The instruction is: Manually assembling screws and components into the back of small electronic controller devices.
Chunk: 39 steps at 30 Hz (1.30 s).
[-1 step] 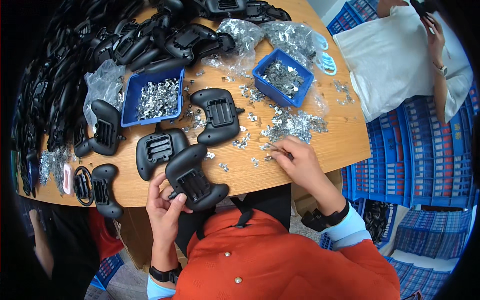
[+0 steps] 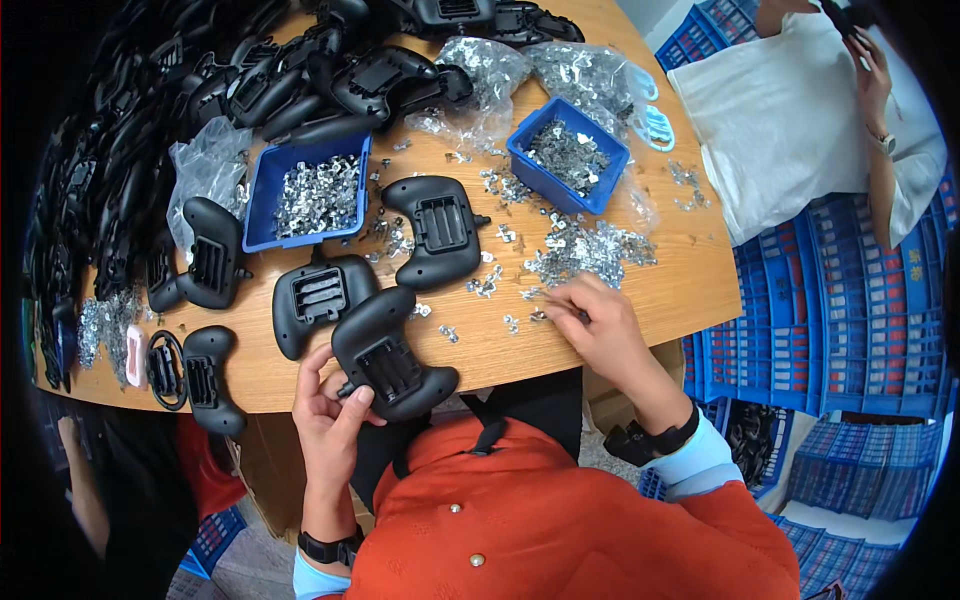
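Note:
My left hand (image 2: 328,410) grips a black game controller shell (image 2: 390,355) by its lower left side, thumb on top, at the table's front edge. The shell's open battery bay faces up. My right hand (image 2: 590,325) is pinched closed over the table, beside a loose heap of small silver metal clips (image 2: 585,252); what its fingertips hold is too small to make out. Behind the held shell lies a second controller shell (image 2: 325,300), and a third shell (image 2: 438,232) lies farther back. Several clips are scattered between my hands.
A blue bin (image 2: 305,195) of clips stands behind the shells, another blue bin (image 2: 568,155) at back right. Clear bags of clips (image 2: 590,80) lie behind. Black shells (image 2: 130,150) pile up at far left. Other people sit left and right; blue crates (image 2: 870,310) stand at right.
My right hand has shifted very slightly, and the slim dark thing that showed at its fingertips is harder to see. The left hand and its controller shell stay in place.

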Motion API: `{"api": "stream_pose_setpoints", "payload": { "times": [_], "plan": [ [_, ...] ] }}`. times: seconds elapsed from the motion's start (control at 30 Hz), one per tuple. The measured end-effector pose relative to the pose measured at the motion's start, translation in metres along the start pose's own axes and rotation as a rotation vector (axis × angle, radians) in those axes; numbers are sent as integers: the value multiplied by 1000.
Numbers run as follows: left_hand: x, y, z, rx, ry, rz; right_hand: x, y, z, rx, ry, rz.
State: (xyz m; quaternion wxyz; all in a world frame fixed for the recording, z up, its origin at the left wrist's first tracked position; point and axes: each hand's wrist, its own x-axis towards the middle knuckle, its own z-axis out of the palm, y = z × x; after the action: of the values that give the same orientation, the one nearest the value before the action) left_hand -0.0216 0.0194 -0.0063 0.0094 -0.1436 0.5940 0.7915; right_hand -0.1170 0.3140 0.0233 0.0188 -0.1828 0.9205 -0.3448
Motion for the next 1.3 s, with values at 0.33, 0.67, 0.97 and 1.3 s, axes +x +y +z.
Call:
{"api": "stream_pose_setpoints", "payload": {
  "times": [0.33, 0.67, 0.97, 1.3],
  "plan": [
    [1, 2, 0, -16, -8, 6, -20, 6, 26, -35, 204, -116],
    [2, 0, -2, -65, -48, -12, -10, -45, 21, 236, -52, -164],
    [-1, -3, -7, -126, -95, -3, 13, -87, 52, 257, -290, -323],
    [-3, 0, -8, -135, -108, -27, 19, -97, 56, 154, -358, -335]
  ]
}}
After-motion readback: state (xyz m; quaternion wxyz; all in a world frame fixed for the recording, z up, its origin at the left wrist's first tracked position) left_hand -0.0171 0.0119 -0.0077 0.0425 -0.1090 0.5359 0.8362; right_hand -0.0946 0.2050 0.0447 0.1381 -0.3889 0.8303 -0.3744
